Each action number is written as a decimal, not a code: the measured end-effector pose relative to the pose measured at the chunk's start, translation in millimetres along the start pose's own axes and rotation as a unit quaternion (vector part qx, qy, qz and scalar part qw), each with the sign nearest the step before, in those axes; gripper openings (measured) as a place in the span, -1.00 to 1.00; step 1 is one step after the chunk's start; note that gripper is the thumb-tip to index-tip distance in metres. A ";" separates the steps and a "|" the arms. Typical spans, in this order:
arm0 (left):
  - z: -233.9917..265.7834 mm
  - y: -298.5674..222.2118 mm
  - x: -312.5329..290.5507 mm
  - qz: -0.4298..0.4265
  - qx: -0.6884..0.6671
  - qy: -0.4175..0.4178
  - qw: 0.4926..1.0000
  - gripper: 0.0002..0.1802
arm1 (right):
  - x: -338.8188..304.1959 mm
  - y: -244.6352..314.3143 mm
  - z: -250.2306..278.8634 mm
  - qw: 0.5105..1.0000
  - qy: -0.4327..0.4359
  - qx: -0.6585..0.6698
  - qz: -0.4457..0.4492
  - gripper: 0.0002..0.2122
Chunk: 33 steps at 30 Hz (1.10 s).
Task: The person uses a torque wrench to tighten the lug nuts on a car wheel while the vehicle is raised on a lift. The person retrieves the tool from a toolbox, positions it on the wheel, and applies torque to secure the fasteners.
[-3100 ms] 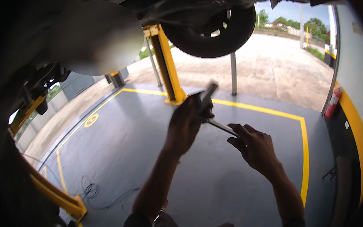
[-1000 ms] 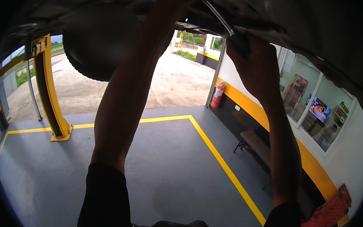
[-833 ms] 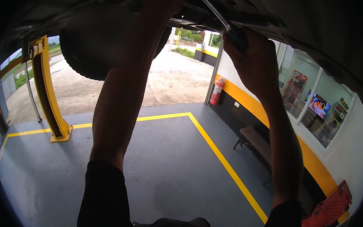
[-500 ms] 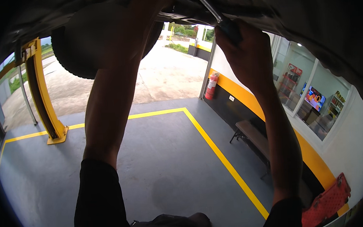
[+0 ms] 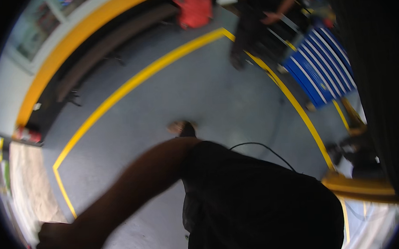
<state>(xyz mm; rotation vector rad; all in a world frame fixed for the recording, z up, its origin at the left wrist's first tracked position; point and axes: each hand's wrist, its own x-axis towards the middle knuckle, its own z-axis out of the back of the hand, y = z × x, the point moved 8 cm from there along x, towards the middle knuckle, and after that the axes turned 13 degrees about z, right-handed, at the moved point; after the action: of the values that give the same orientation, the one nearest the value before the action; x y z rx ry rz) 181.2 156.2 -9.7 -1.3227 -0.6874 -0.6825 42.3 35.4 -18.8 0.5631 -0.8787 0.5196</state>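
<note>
My right hand [image 5: 59, 243] is at the lower left, at the end of a bare forearm that reaches out from a black short sleeve. It is dark and smeared by motion. The fingers look curled into a fist, but whatever they may hold is hidden. Pale ground outside the bay is behind the hand. My black-clad shoulder and torso [image 5: 264, 207] fill the lower middle. My left hand is out of sight. Beyond my elbow a blurred foot [image 5: 179, 126] shows on the grey floor [image 5: 215, 87].
A person in dark clothes [image 5: 253, 25] stands at the far side. Right of them is a blue tool cabinet [image 5: 319, 67]. A red creeper board [image 5: 193, 7] leans by the bench [image 5: 116, 40]. A black cable [image 5: 267, 147] and a yellow lift part [image 5: 359, 188] lie rightward.
My view has swung far to the right, away from the vehicle's underside. The metal-shafted tool that was in my right hand no longer shows. My left arm has left the view.
</note>
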 end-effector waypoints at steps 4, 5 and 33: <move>-26.8 89.3 -211.6 0.356 -0.134 0.215 0.900 -0.53 | -190.6 39.2 -42.4 0.925 0.066 0.167 -0.335 -0.50; -39.8 96.6 -266.4 0.432 -0.153 0.271 0.846 -0.52 | -238.2 50.3 -42.9 0.897 0.044 0.200 -0.393 -0.49; -425.6 -278.0 -884.2 0.494 -0.194 0.712 0.460 -0.47 | -1032.9 536.3 569.1 0.247 -0.291 -0.505 -0.774 -0.74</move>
<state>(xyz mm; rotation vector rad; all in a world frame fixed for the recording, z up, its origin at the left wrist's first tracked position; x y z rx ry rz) -563.9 -251.2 -574.6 -0.7946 1.6330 -0.6639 -1168.6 -132.4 -447.5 0.0925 -0.6632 -2.1969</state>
